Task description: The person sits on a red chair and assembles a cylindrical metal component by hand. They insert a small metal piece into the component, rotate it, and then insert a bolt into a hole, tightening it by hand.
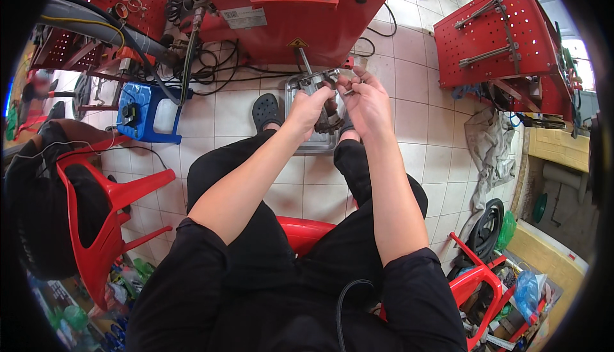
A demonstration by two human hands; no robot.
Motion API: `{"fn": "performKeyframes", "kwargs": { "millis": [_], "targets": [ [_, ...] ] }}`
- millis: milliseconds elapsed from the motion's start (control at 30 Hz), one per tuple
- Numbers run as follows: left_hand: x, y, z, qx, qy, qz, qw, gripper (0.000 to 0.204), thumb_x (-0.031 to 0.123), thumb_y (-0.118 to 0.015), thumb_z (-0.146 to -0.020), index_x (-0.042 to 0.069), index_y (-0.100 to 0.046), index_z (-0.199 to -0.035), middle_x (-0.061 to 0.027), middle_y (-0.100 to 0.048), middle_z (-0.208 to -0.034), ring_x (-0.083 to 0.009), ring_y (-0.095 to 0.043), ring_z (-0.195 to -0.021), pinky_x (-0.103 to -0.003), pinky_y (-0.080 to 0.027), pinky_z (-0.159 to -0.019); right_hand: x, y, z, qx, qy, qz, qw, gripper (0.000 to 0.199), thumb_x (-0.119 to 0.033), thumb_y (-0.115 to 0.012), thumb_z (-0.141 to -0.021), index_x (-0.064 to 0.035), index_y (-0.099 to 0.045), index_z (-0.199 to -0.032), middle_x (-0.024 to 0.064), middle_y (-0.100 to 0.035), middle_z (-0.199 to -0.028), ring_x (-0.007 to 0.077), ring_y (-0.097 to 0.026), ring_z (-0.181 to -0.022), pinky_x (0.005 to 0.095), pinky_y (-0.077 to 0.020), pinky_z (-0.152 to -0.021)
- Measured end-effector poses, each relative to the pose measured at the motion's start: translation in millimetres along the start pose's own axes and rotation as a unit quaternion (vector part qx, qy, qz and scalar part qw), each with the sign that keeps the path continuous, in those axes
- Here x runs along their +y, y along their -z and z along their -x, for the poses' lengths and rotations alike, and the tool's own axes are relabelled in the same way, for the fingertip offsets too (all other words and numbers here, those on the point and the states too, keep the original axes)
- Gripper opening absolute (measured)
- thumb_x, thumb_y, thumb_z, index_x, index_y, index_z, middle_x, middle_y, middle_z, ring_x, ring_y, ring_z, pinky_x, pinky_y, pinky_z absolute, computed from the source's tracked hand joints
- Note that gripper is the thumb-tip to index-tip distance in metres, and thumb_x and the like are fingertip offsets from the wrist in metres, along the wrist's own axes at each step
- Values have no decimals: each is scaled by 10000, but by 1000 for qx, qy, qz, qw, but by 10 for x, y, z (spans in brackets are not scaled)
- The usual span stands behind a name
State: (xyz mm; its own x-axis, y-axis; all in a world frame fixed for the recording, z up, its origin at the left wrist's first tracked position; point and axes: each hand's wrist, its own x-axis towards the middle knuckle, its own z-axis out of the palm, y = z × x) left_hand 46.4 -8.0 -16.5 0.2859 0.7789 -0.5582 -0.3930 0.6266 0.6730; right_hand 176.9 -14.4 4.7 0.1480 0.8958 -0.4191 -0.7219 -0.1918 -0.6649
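Between my knees, my left hand [307,110] is wrapped round a greasy metal machine part [330,123] with a silver upper end and a darker, brownish lower end. A thin metal rod [305,61] sticks up from behind that hand; whether it belongs to the part I cannot tell. Close beside the part's upper end, my right hand [369,101] is closed in a pinch. A small metal piece [349,91] shows at its fingertips, too small to name. Below both hands a shallow silver metal tray [307,150] lies on the floor, partly hidden by the part.
A big red machine [300,29] stands just ahead, with black cables [220,73] on the tiles. To the left are a blue plastic stool [150,112], a red chair [96,205] and a seated person [41,224]. A red perforated cabinet [499,45] stands right, near a grey cloth [489,153].
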Motion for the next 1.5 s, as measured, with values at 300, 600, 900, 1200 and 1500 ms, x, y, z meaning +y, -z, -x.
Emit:
{"fn": "performKeyframes", "kwargs": {
  "millis": [300,600,900,1200,1500],
  "targets": [
    [-28,31,-39,-6,-36,-29,999,145,105,-593,-814,78,-539,-946,-40,-576,-799,-134,-581,-688,-302,-511,-606,50,-99,55,-16,30,121,992,287,-22,-436,-919,95,-467,-1179,158,-598,-1011,231,-609,-927,330,-509,-814],
    [-4,55,-51,-13,-36,14,999,173,115,-579,-817,79,-538,-981,-45,-574,-795,-147,-583,-709,-310,-508,-607,132,-128,81,-15,184,388,903,236,-59,-415,-942,62,-568,-1076,119,-670,-888,154,-641,-798,290,-533,-700],
    [-4,46,-48,-4,-59,18,998,224,82,-601,-815,57,-551,-1032,-61,-613,-864,-152,-618,-747,-303,-510,-628,38,-248,196,6,208,470,858,184,-16,-450,-924,66,-574,-1033,144,-679,-877,186,-652,-826,311,-516,-761],
    [-8,62,-47,6,-90,-29,996,225,94,-639,-808,48,-571,-1016,-61,-639,-892,-148,-632,-760,-288,-500,-654,100,-179,172,-8,302,604,737,206,-26,-459,-901,40,-579,-1055,205,-643,-926,367,-616,-892,398,-477,-797],
    [25,49,-13,39,-123,-89,988,213,108,-658,-801,59,-598,-999,-42,-639,-871,-124,-613,-752,-270,-480,-669,120,-113,151,-70,256,630,730,250,4,-416,-863,56,-530,-1079,252,-543,-1048,406,-543,-972,450,-448,-828]
  ]
}}
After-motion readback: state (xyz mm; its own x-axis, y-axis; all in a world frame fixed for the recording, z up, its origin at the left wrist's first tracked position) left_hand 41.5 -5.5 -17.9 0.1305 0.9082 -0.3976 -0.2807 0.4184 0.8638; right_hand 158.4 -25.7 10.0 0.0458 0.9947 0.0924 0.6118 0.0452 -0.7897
